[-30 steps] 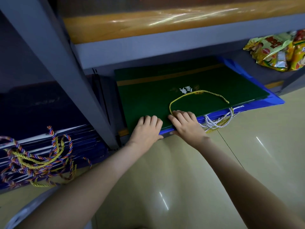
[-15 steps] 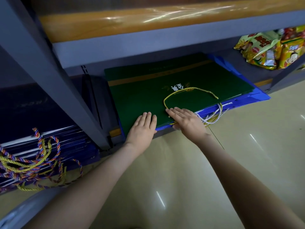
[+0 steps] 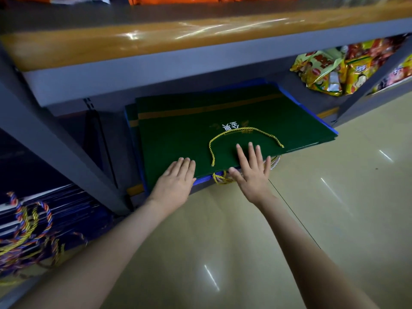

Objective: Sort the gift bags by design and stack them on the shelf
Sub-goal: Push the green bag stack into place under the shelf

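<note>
A flat green gift bag (image 3: 200,121) with a gold stripe and white lettering lies on top of a stack on the bottom shelf, its yellow cord handle (image 3: 245,134) looped over its face. Blue bags (image 3: 332,129) peek out under it along the right edge. My left hand (image 3: 176,181) lies flat with straight fingers on the bag's near left edge. My right hand (image 3: 252,172) presses flat on the bag near the handle, fingers spread. More cord handles (image 3: 223,178) bunch between the hands at the stack's front edge.
A grey shelf upright (image 3: 55,150) stands left of the stack. Beyond it lies a pile of dark navy bags (image 3: 44,210) with multicoloured cords. Snack packets (image 3: 330,72) sit on the shelf at right. A wooden shelf board (image 3: 156,39) overhangs. Glossy beige floor (image 3: 289,241) spreads below.
Both hands went from curled at the stack's front edge to lying flat on the green bag. The stack has slid further in under the shelf, with less blue showing.
</note>
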Motion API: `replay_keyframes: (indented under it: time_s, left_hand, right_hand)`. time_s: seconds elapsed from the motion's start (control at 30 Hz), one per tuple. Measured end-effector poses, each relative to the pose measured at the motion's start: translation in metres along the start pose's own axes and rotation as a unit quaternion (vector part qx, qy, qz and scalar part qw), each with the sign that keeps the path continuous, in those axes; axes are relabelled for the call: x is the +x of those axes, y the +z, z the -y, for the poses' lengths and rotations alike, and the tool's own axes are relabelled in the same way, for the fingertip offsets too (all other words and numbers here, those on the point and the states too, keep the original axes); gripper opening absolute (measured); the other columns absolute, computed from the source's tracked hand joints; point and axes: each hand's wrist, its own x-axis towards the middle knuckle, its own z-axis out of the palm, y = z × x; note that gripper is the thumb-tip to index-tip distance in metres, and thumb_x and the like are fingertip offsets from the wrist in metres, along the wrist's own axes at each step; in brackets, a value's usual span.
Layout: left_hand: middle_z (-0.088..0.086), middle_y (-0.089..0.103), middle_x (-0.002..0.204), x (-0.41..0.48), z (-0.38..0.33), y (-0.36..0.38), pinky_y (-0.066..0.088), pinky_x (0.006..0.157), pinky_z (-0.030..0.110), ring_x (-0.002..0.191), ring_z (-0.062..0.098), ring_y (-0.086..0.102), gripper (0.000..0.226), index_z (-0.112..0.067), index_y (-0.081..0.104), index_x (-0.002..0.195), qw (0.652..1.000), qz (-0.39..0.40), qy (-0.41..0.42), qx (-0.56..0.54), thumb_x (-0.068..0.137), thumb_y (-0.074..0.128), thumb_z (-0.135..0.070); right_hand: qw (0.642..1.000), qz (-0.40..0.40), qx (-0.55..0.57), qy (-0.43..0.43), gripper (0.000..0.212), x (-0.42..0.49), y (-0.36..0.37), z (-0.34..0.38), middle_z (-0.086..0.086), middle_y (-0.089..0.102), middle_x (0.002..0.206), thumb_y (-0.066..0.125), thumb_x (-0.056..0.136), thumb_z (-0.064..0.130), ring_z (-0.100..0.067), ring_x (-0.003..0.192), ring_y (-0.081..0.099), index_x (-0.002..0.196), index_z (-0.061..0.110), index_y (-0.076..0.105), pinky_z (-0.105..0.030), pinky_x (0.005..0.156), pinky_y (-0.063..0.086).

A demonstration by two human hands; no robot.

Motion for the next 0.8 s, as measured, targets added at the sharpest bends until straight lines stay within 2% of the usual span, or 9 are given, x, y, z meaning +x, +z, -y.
replay_keyframes:
  time_s: [0.13,0.23,0.3,0.37,0.53,0.57,0.63,0.73,0.8]
  left_hand:
    - [0.026,0.060,0.120,0.007,-0.012,0.003,0.049,0.091,0.041,0.107,0.035,0.060,0.078,-0.002,0.062,0.121,0.995,0.088,-0.028,0.026,0.068,0.070,-0.059]
    - [0.026,0.059,0.122,0.009,-0.016,0.004,0.048,0.092,0.040,0.107,0.033,0.060,0.078,-0.005,0.063,0.121,0.992,0.112,-0.043,0.026,0.060,0.082,-0.051]
    - [0.025,0.060,0.121,0.010,-0.018,0.002,0.048,0.092,0.040,0.107,0.032,0.061,0.059,-0.005,0.064,0.119,0.990,0.128,-0.039,0.041,0.073,0.074,-0.039]
    - [0.024,0.063,0.117,0.012,-0.016,-0.001,0.049,0.090,0.039,0.104,0.032,0.062,0.042,-0.005,0.067,0.115,0.987,0.147,-0.022,0.058,0.085,0.044,-0.023]
    - [0.027,0.069,0.098,0.016,-0.005,0.000,0.056,0.075,0.038,0.087,0.034,0.069,0.062,-0.001,0.073,0.099,0.967,0.228,-0.038,0.108,0.093,0.012,0.002]
    - [0.027,0.069,0.095,0.016,-0.004,0.000,0.057,0.073,0.038,0.085,0.034,0.070,0.065,0.000,0.074,0.097,0.967,0.225,-0.028,0.120,0.093,0.009,0.005]
    - [0.025,0.070,0.094,0.015,-0.004,-0.002,0.057,0.071,0.036,0.084,0.032,0.070,0.053,-0.003,0.074,0.097,0.962,0.243,-0.018,0.119,0.087,0.023,0.002]
    - [0.025,0.063,0.117,0.023,-0.004,-0.024,0.053,0.084,0.034,0.107,0.031,0.064,0.045,-0.005,0.065,0.120,0.940,0.322,0.012,0.117,0.088,0.033,-0.011]
    - [0.027,0.030,0.148,0.021,0.009,-0.031,0.034,0.108,0.042,0.137,0.033,0.034,0.056,-0.001,0.027,0.146,0.949,0.311,0.038,0.040,0.100,0.034,-0.033]
  right_hand:
    - [0.996,0.091,-0.008,-0.001,0.085,0.013,-0.001,-0.011,-0.002,-0.006,0.160,0.002,0.076,0.068,-0.018,0.145,-0.017,0.151,0.028,-0.004,-0.047,0.112,-0.015]
    - [0.991,0.129,-0.020,-0.003,0.081,0.024,-0.008,-0.014,0.000,-0.008,0.160,0.003,0.079,0.067,-0.016,0.145,-0.018,0.150,0.029,-0.006,-0.048,0.113,-0.013]
    - [0.989,0.137,-0.051,-0.007,0.078,0.026,-0.009,-0.013,0.001,-0.008,0.160,0.004,0.081,0.065,-0.016,0.145,-0.017,0.150,0.030,-0.006,-0.048,0.113,-0.014]
    - [0.989,0.125,-0.084,-0.013,0.084,0.027,-0.008,-0.010,0.000,-0.007,0.160,-0.005,0.075,0.066,-0.018,0.145,-0.015,0.151,0.030,-0.005,-0.049,0.113,-0.013]
    - [0.982,0.136,-0.130,-0.036,0.094,0.040,-0.007,-0.011,0.000,-0.005,0.160,-0.014,0.068,0.073,-0.019,0.145,-0.013,0.151,0.029,-0.005,-0.050,0.113,-0.012]
    - [0.980,0.143,-0.131,-0.041,0.093,0.043,-0.008,-0.012,0.000,-0.005,0.160,-0.012,0.069,0.073,-0.018,0.145,-0.013,0.151,0.029,-0.005,-0.050,0.112,-0.013]
    - [0.980,0.149,-0.123,-0.050,0.087,0.046,-0.009,-0.013,0.001,-0.005,0.160,-0.009,0.072,0.068,-0.017,0.145,-0.014,0.151,0.031,-0.004,-0.049,0.112,-0.015]
    - [0.981,0.142,-0.123,-0.056,0.086,0.042,-0.007,-0.012,-0.002,0.000,0.160,-0.005,0.074,0.065,-0.019,0.145,-0.010,0.152,0.028,0.002,-0.049,0.112,-0.015]
    - [0.982,0.134,-0.120,-0.059,0.086,0.039,-0.006,-0.011,-0.006,0.007,0.159,0.000,0.077,0.064,-0.022,0.146,-0.003,0.152,0.023,0.010,-0.049,0.112,-0.014]
